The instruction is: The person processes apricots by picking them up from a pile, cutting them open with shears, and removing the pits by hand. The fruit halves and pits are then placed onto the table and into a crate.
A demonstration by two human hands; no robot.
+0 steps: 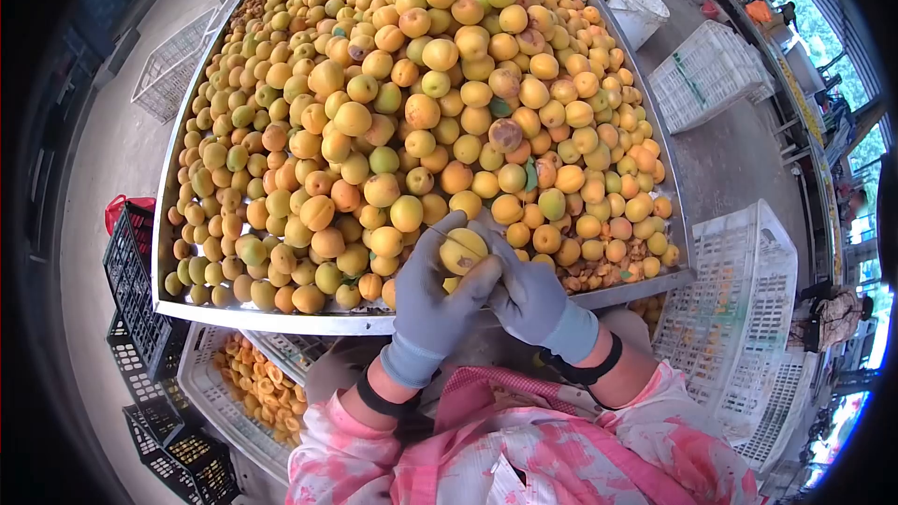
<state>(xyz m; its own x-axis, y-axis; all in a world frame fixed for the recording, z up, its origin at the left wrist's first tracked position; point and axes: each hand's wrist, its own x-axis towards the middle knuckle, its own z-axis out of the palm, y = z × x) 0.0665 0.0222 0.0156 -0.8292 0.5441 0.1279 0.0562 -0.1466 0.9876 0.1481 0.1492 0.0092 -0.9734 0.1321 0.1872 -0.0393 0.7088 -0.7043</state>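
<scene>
A yellow apricot (463,251) with a brownish spot is between my two grey-gloved hands, at the front edge of the metal table. My left hand (432,285) wraps round it from the left, thumb laid along its lower side. From the right, my right hand (535,297) has its fingertips closed against the same fruit. A thin dark line shows at the fruit's upper left by the left fingers. Just beyond the hands lies a big heap of apricots (383,161), mostly yellow-orange, some greenish and a few with brown patches.
The metal table rim (281,320) runs in front of me. Below it at left, a white crate (201,369) holds halved apricots (262,388). Black crates (140,262) stand further left. White crates (734,309) are stacked at right, and a white bucket (639,11) stands behind.
</scene>
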